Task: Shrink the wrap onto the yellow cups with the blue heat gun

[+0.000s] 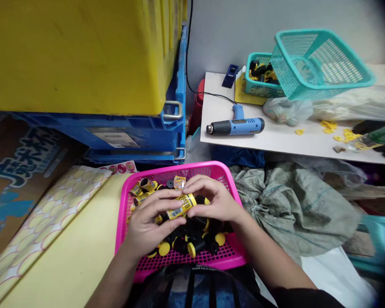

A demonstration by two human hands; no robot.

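Note:
Both my hands meet over a pink mesh basket [125,201] in my lap. My left hand [147,224] and my right hand [208,199] pinch the two ends of a small black-and-yellow cylinder with a yellow barcode label [181,207]. Under it the basket holds several loose black tubes with yellow caps [192,246]. A few labelled pieces [146,185] lie at the basket's far left.
A yellow crate [83,51] sits on blue crates [131,132] at left. On a white table [276,137] lie a blue heat gun [235,125], two teal baskets [314,64] and scattered yellow bits. A grey sack [291,205] lies right of the pink basket.

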